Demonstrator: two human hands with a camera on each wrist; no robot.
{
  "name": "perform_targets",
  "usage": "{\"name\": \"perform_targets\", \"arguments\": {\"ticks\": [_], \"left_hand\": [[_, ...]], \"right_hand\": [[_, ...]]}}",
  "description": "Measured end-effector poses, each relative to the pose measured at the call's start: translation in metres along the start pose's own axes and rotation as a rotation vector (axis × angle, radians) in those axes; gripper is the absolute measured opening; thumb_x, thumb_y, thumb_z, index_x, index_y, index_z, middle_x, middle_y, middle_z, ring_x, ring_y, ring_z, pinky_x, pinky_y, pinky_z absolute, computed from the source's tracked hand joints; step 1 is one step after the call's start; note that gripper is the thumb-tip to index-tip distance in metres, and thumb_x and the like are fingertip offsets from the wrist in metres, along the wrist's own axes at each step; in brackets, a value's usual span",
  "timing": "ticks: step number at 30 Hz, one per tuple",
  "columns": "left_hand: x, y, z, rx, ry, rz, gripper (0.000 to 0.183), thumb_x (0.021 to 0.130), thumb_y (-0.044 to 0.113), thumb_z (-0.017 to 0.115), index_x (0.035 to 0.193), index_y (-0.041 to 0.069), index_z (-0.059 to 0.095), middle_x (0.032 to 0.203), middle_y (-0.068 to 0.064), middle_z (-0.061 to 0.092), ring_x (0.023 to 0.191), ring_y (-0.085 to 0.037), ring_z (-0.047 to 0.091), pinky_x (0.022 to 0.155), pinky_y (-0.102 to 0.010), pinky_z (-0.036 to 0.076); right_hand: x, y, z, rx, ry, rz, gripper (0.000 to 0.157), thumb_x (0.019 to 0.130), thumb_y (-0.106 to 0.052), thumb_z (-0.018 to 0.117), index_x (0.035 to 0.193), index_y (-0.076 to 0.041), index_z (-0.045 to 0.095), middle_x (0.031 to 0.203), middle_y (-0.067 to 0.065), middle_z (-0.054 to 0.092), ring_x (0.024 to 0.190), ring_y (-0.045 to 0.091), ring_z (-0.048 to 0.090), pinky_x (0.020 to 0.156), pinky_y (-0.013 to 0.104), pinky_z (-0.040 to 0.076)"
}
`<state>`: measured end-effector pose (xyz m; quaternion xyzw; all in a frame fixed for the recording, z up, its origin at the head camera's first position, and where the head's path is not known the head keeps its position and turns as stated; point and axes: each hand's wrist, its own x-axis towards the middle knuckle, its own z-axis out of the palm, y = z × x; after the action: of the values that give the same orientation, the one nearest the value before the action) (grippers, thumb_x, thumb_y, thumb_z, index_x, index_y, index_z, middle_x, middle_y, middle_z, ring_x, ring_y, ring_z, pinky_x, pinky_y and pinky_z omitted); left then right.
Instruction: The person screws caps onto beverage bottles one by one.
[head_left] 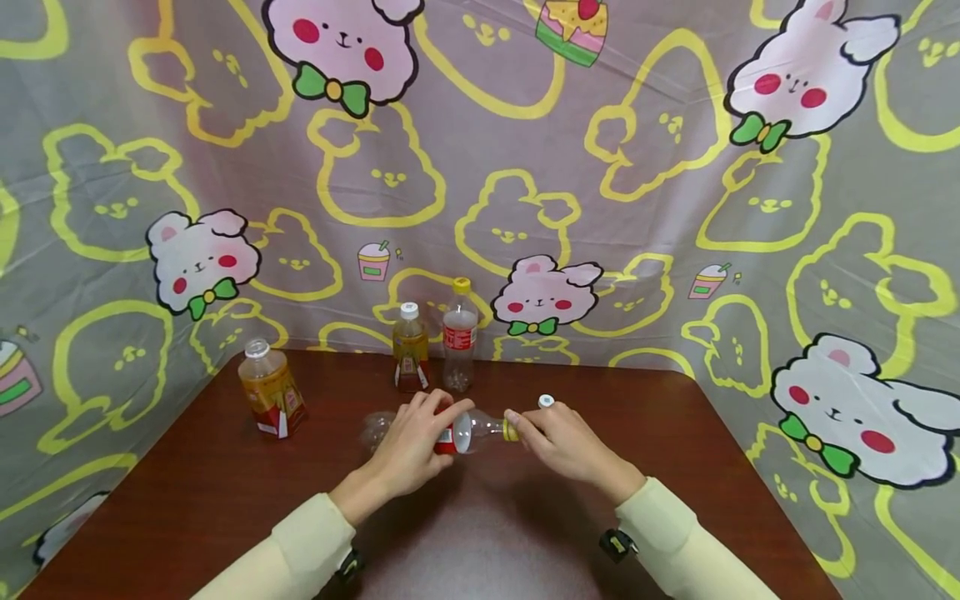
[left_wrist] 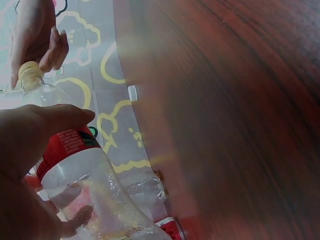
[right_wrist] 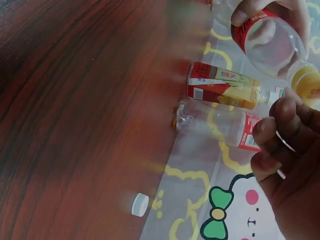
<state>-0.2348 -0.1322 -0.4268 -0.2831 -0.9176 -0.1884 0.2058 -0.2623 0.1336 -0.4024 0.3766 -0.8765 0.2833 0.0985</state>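
My left hand (head_left: 420, 442) grips a clear plastic bottle (head_left: 486, 427) with a red label around its middle. The bottle lies sideways above the table, its neck pointing right. In the left wrist view, the left thumb (left_wrist: 65, 117) crosses the red label (left_wrist: 67, 147), and the bottle looks empty. At the neck, my right hand (head_left: 566, 437) pinches the yellow cap (head_left: 511, 429) between thumb and fingers. The right wrist view shows this yellow cap (right_wrist: 307, 86) just beyond the right fingers (right_wrist: 287, 117), the thumb hidden there.
A white cap (head_left: 546, 401) lies on the brown table (head_left: 480, 533) behind my right hand. At the back stand a white-capped bottle with a yellow-red label (head_left: 410, 350) and a yellow-capped clear bottle (head_left: 460, 337). A similar yellow-red bottle (head_left: 272, 392), apparently uncapped, stands left. Patterned cloth (head_left: 480, 150) surrounds the table.
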Motion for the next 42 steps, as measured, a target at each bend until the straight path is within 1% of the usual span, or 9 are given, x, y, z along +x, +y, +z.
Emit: {"name": "perform_targets", "arguments": {"ticks": [4, 8, 12, 19, 25, 31, 34, 39, 42], "left_hand": [[0.000, -0.001, 0.000, 0.007, -0.005, -0.001, 0.081, 0.068, 0.019, 0.094, 0.140, 0.026, 0.057, 0.118, -0.003, 0.054, 0.104, -0.025, 0.050, 0.084, -0.043, 0.043], [-0.001, -0.004, 0.000, 0.004, -0.012, -0.024, 0.082, 0.068, 0.019, 0.094, 0.140, 0.027, 0.057, 0.117, -0.002, 0.054, 0.103, -0.023, 0.049, 0.083, -0.041, 0.043], [-0.001, -0.007, -0.001, -0.001, -0.017, -0.037, 0.082, 0.068, 0.019, 0.094, 0.140, 0.027, 0.057, 0.116, -0.002, 0.054, 0.102, -0.022, 0.048, 0.082, -0.040, 0.042], [-0.001, -0.007, -0.001, 0.004, -0.020, -0.028, 0.081, 0.068, 0.019, 0.093, 0.140, 0.027, 0.057, 0.116, -0.002, 0.054, 0.102, -0.022, 0.048, 0.082, -0.040, 0.042], [0.000, -0.006, 0.000, 0.013, -0.017, -0.021, 0.081, 0.068, 0.018, 0.093, 0.140, 0.026, 0.057, 0.117, -0.002, 0.054, 0.103, -0.023, 0.048, 0.083, -0.041, 0.043], [0.000, -0.003, 0.000, 0.025, -0.015, 0.018, 0.080, 0.067, 0.016, 0.094, 0.139, 0.023, 0.059, 0.117, -0.004, 0.054, 0.103, -0.025, 0.050, 0.082, -0.044, 0.044], [0.000, -0.004, 0.000, 0.014, -0.022, 0.010, 0.081, 0.068, 0.018, 0.093, 0.140, 0.024, 0.058, 0.117, -0.004, 0.054, 0.103, -0.025, 0.050, 0.082, -0.043, 0.044], [0.000, -0.008, 0.000, 0.000, -0.020, -0.035, 0.081, 0.068, 0.019, 0.094, 0.140, 0.026, 0.057, 0.116, -0.002, 0.055, 0.102, -0.023, 0.049, 0.081, -0.040, 0.042], [0.001, -0.010, 0.000, 0.005, -0.025, -0.037, 0.080, 0.068, 0.019, 0.094, 0.140, 0.026, 0.058, 0.115, -0.002, 0.055, 0.101, -0.023, 0.049, 0.080, -0.039, 0.042]], "right_hand": [[-0.001, -0.001, -0.003, -0.047, -0.009, 0.037, 0.052, 0.106, -0.051, 0.040, 0.063, -0.028, 0.058, 0.053, -0.018, 0.046, 0.053, 0.002, 0.045, 0.050, 0.025, 0.040], [-0.003, 0.000, -0.009, 0.007, -0.021, 0.023, 0.025, 0.102, -0.051, 0.053, 0.100, -0.030, 0.067, 0.071, -0.019, 0.060, 0.063, 0.002, 0.053, 0.058, 0.028, 0.047], [-0.003, 0.000, -0.012, 0.067, -0.039, -0.043, 0.043, 0.094, -0.043, 0.070, 0.131, -0.027, 0.057, 0.088, -0.019, 0.064, 0.072, 0.003, 0.057, 0.065, 0.028, 0.050], [-0.002, 0.001, -0.008, 0.115, 0.006, -0.113, 0.028, 0.088, -0.022, 0.080, 0.113, -0.018, 0.068, 0.087, -0.015, 0.063, 0.075, 0.008, 0.057, 0.064, 0.027, 0.051], [0.000, 0.001, -0.005, 0.087, -0.037, -0.073, 0.015, 0.098, -0.037, 0.066, 0.099, -0.022, 0.069, 0.078, -0.016, 0.061, 0.069, 0.005, 0.055, 0.061, 0.026, 0.050], [-0.001, 0.002, 0.003, -0.041, -0.083, 0.010, 0.045, 0.107, -0.048, 0.039, 0.075, -0.025, 0.060, 0.059, -0.017, 0.047, 0.054, 0.001, 0.044, 0.052, 0.024, 0.040], [-0.002, 0.002, 0.002, -0.031, -0.083, 0.017, 0.042, 0.106, -0.049, 0.040, 0.083, -0.025, 0.065, 0.065, -0.017, 0.053, 0.059, 0.002, 0.048, 0.055, 0.024, 0.043], [-0.001, 0.003, -0.002, 0.067, -0.087, -0.029, 0.037, 0.099, -0.044, 0.061, 0.125, -0.018, 0.062, 0.089, -0.015, 0.064, 0.076, 0.004, 0.059, 0.067, 0.026, 0.052], [0.000, 0.004, -0.001, 0.098, -0.087, -0.074, 0.039, 0.095, -0.034, 0.071, 0.127, -0.015, 0.061, 0.089, -0.013, 0.064, 0.077, 0.004, 0.060, 0.067, 0.026, 0.053]]}}
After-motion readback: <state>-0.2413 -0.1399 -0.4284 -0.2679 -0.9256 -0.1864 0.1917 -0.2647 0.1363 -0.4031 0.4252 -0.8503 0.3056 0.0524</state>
